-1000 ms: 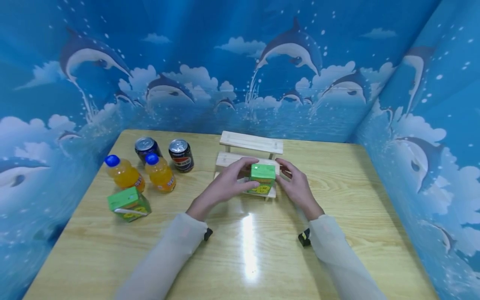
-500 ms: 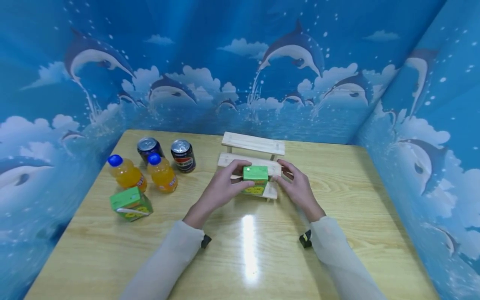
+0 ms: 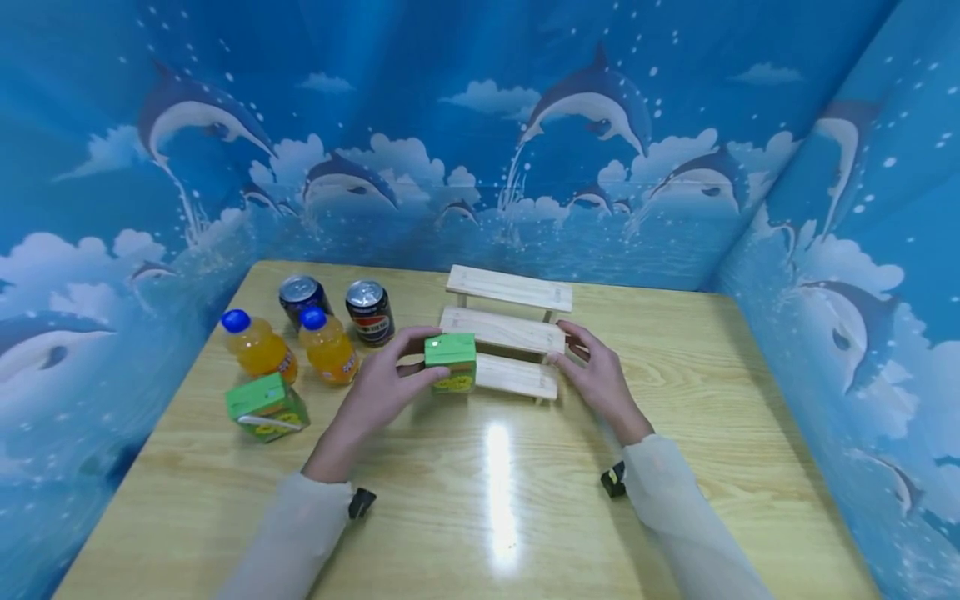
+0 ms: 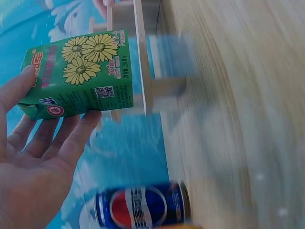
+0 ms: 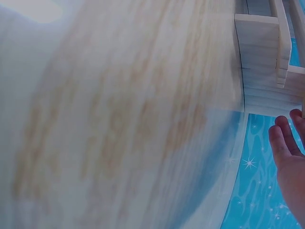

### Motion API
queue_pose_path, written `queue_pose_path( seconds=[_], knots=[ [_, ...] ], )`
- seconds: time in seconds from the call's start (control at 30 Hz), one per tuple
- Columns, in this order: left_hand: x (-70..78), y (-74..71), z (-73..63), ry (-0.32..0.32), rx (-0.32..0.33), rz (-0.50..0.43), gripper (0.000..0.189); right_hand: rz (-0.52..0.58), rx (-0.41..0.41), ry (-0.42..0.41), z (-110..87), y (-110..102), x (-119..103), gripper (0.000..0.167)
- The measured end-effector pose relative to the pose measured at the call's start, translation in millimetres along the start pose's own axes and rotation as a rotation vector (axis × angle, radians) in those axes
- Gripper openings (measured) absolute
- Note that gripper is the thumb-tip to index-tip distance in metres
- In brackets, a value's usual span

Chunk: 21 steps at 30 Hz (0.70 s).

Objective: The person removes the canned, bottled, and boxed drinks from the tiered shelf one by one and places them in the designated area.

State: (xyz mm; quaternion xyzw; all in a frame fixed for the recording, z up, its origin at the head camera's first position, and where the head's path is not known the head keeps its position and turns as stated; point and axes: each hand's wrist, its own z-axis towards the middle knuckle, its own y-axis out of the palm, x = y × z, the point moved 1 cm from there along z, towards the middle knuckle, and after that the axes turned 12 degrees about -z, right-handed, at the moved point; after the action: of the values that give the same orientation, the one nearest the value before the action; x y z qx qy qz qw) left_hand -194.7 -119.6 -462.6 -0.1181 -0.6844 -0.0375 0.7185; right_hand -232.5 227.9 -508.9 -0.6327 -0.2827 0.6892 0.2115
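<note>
My left hand [image 3: 384, 379] grips a green drink carton [image 3: 451, 364] with the thumb in front and the fingers behind. The carton stands upright at the left end of the lowest step of a three-tier wooden stand [image 3: 508, 328]. In the left wrist view, yellow flowers show on the carton [image 4: 83, 71], its base close to the step's edge; I cannot tell whether they touch. At the stand's right end my right hand [image 3: 600, 375] holds the end of the middle step between thumb and fingers. Only part of that hand [image 5: 288, 152] shows in the right wrist view.
Left of the stand are two dark cans, one nearer [image 3: 370, 313] and one behind [image 3: 303, 302]. Two orange-drink bottles [image 3: 327, 346] stand before them, one further left [image 3: 260, 348]. A second green carton [image 3: 267, 408] is nearest the front. A dolphin-printed curtain [image 3: 480, 125] surrounds the table.
My left hand has slid the carton leftward from the right part of the lowest step to its left end, uncovering the step. The right hand stays at the stand's right end.
</note>
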Motion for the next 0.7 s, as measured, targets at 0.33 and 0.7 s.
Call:
queue_pose_path(
  seconds=[0.33, 0.7],
  knots=[
    [-7.8, -39.9, -26.7, -0.085, 0.09, 0.055, 0.058, -0.002, 0.006, 0.002, 0.1, 0, 0, 0.065],
    [-14.5, -67.9, -55.6, -0.117, 0.166, 0.099, 0.063, -0.006, 0.004, -0.006, -1.1, 0, -3, 0.065]
  ],
)
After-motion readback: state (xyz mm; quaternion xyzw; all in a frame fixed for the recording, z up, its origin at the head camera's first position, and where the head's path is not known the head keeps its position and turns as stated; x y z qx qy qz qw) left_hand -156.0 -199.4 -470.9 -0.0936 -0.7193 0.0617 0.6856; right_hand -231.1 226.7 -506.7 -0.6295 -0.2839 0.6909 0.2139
